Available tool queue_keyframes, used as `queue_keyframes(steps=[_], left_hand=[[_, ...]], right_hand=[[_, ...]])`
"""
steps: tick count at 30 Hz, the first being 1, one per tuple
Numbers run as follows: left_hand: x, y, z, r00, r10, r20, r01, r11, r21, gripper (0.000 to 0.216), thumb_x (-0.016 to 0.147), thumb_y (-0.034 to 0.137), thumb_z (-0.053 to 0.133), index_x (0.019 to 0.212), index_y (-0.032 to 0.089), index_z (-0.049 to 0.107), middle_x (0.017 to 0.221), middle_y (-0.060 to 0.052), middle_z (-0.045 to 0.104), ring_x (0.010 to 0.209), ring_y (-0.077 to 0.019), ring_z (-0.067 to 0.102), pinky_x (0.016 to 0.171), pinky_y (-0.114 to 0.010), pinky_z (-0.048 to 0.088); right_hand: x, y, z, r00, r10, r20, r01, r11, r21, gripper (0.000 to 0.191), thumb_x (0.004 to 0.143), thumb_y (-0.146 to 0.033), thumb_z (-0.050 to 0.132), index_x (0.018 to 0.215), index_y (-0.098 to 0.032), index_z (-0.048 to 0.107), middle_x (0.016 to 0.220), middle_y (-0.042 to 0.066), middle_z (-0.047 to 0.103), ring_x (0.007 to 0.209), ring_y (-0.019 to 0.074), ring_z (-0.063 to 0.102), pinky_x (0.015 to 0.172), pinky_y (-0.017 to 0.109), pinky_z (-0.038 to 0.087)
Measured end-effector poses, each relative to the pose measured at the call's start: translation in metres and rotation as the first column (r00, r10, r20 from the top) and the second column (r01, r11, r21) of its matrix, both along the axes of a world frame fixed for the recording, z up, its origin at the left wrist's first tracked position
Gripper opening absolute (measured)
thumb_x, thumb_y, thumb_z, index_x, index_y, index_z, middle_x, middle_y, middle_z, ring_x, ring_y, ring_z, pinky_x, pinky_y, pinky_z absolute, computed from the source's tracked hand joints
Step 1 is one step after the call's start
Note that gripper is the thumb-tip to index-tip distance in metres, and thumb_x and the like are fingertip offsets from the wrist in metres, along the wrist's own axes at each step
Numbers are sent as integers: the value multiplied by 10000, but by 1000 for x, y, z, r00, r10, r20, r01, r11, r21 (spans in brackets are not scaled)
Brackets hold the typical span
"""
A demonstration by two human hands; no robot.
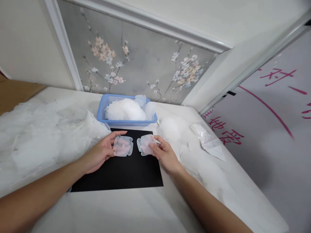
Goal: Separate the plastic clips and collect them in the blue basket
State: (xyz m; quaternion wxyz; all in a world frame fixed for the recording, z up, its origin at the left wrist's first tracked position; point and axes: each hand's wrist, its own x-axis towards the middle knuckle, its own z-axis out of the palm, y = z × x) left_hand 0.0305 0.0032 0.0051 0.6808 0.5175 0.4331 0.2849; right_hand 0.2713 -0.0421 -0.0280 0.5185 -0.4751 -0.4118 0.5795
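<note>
My left hand (102,152) holds a small translucent square plastic piece (123,146) over the black mat (121,174), fingers closed round its left edge. My right hand (164,153) grips a second, similar translucent plastic piece (145,144) by its right side, thumb on top. The two pieces sit side by side, a small gap between them, just above the mat's far half. Something pinkish shows through both pieces; I cannot make out what.
A blue basket (103,110) heaped with clear plastic pieces stands behind the mat. Piles of clear plastic bags (41,136) cover the table's left side, more lie at the right (206,139). A whiteboard with red writing (267,129) leans at the right.
</note>
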Motion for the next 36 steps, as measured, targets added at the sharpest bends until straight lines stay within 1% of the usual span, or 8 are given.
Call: queue_keyframes(steps=[6, 10, 14, 18, 26, 30, 34, 36], left_hand=[[3, -1, 6, 999, 30, -37, -30, 1000, -1, 765, 560, 86, 542, 1303, 268, 560, 1028, -40, 681, 835, -187, 627, 529, -237, 335], [3, -1, 8, 998, 8, -55, -7, 1000, 15, 725, 611, 120, 606, 1318, 265, 539, 1075, -46, 688, 895, -208, 653, 553, -240, 392], [2, -1, 6, 1000, -16, -10, 16, 1000, -6, 676, 649, 165, 698, 1296, 283, 541, 1161, -44, 687, 1030, -229, 661, 784, -302, 519], [2, 0, 6, 999, -33, 20, 33, 999, -29, 678, 665, 234, 772, 1297, 275, 530, 1160, -47, 701, 1088, -233, 650, 955, -355, 494], [1, -2, 4, 998, -39, 50, 41, 999, -34, 677, 664, 184, 772, 1293, 265, 535, 1198, -56, 693, 1116, -240, 639, 1010, -401, 463], [-2, 0, -3, 995, -78, 55, 78, 997, 1, 627, 681, 195, 791, 1265, 258, 572, 1229, -62, 690, 1139, -249, 636, 1061, -426, 421], [-2, 1, -9, 998, -57, -16, 57, 998, 16, 322, 769, 418, 764, 986, 193, 686, 1016, -58, 743, 1039, -231, 671, 1027, -390, 453], [0, 0, -10, 999, -26, -19, 26, 999, 18, 359, 799, 525, 705, 830, 168, 677, 912, -57, 744, 960, -206, 693, 946, -329, 511]], right_hand=[[-1, 8, -1, 951, -25, -309, -21, 989, -145, 286, 772, -388, 770, 956, -202, 657, 1001, 63, 734, 969, 242, 710, 903, 420, 573], [0, 11, 0, 941, -4, -338, -52, 986, -157, 293, 871, -436, 652, 1007, -177, 662, 975, 88, 746, 990, 252, 710, 914, 434, 574], [0, 13, -4, 932, 4, -362, -65, 986, -156, 314, 905, -478, 594, 998, -181, 637, 923, 96, 742, 955, 265, 722, 896, 456, 579], [1, 14, -8, 917, -10, -398, -57, 986, -158, 317, 889, -512, 614, 943, -201, 599, 880, 80, 735, 921, 262, 728, 889, 467, 580], [1, 10, -2, 919, -9, -395, -59, 986, -159, 297, 852, -452, 686, 959, -181, 629, 928, 81, 730, 957, 257, 709, 904, 452, 567], [-1, 7, 0, 932, -25, -363, -21, 992, -122, 253, 744, -333, 805, 812, -197, 602, 868, 26, 714, 893, 221, 701, 898, 415, 559], [-3, 5, 1, 928, -66, -368, 34, 995, -91, 290, 667, -236, 836, 749, -213, 559, 781, -19, 685, 825, 189, 690, 864, 367, 553], [-4, 4, 2, 921, -56, -385, 21, 995, -93, 290, 658, -210, 821, 834, -224, 590, 806, -18, 692, 864, 204, 697, 871, 370, 543]])
